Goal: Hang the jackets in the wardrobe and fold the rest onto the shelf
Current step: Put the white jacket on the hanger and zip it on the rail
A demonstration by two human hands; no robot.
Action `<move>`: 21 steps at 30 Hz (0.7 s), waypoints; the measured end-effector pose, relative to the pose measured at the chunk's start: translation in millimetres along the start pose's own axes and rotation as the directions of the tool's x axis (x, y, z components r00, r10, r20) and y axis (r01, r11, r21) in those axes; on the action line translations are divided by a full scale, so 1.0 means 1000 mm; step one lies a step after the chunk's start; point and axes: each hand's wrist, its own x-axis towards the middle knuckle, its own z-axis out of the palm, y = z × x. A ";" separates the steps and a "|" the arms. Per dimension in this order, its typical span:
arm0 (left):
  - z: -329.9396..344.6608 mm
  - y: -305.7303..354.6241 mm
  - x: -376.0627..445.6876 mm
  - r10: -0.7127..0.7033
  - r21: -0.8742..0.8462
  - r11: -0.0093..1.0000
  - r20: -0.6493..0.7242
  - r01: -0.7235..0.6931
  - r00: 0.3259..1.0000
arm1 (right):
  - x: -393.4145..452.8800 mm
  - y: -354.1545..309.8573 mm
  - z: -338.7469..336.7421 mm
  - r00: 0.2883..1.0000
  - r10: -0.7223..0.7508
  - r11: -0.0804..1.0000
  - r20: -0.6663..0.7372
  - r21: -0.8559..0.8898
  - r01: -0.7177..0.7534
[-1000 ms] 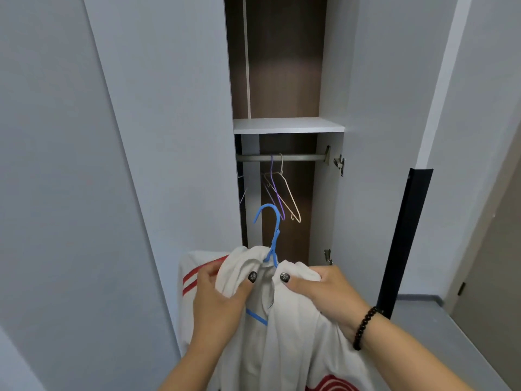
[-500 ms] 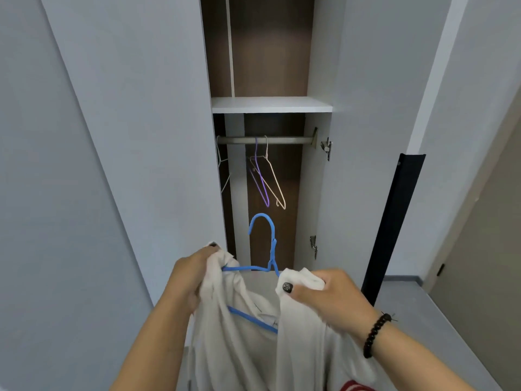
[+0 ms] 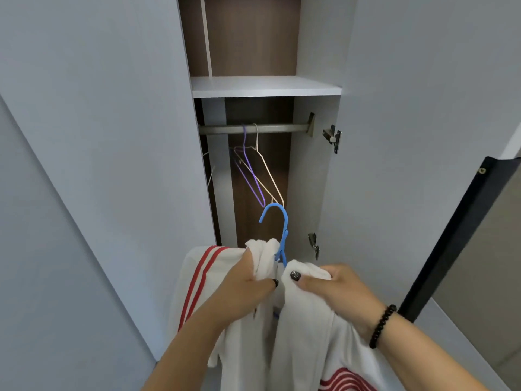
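Change: since half a second earlier the left hand (image 3: 248, 280) had come back in toward the right, so the two collar edges that stood spread apart were drawn together again under the hook, and the hanger's blue shoulder bar was covered.
Jacket: a white jacket (image 3: 298, 328) with red stripes hung in front of the open wardrobe, below the rail, draped over a blue hanger (image 3: 277, 230) whose hook stood up free above the collar.
Left hand: fingers curled round the left collar edge, bunching the cloth against the hanger's neck, likely to seat that shoulder.
Right hand: the right hand (image 3: 335, 289) pinched the right collar edge between thumb and fingers, just beside the left, probably to keep the front closed so the jacket would not slide off.
Rail: the rail (image 3: 270, 128) crossed the wardrobe under the shelf (image 3: 265, 86), well above the hook; hanging was not yet done.
Spare hangers: a purple hanger (image 3: 248, 170) and a pale hanger (image 3: 267, 170) hung from the rail, touching, leaving room to their right.
Doors: the right door (image 3: 394, 136) stood open.
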 end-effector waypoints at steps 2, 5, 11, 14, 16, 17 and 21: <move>-0.011 -0.013 0.015 0.033 0.127 0.992 -0.050 -0.027 0.998 | 0.012 -0.001 0.013 1.000 0.008 1.000 -0.003 0.000 -0.008; -0.023 -0.027 0.037 0.008 0.147 0.989 -0.030 -0.003 1.000 | 0.030 -0.002 0.032 0.998 0.031 0.999 -0.061 0.040 -0.029; -0.031 -0.054 0.071 0.112 0.060 0.991 0.105 -0.119 0.988 | 0.065 0.001 0.055 0.949 0.090 0.989 -0.304 0.140 -0.049; -0.034 -0.059 0.086 0.150 -0.010 0.988 0.233 -0.152 0.961 | 0.074 0.001 0.060 0.922 0.106 0.985 -0.373 0.170 -0.044; -0.034 -0.060 0.097 0.160 -0.059 0.987 0.308 -0.149 0.938 | 0.079 0.001 0.060 0.901 0.110 0.986 -0.420 0.162 -0.045; -0.034 -0.059 0.100 0.167 -0.067 0.986 0.345 -0.154 0.923 | 0.080 0.000 0.060 0.889 0.108 0.987 -0.444 0.154 -0.042; -0.028 -0.060 0.112 0.164 -0.080 0.986 0.474 -0.143 0.865 | 0.082 0.003 0.055 0.859 0.126 0.987 -0.497 0.153 -0.056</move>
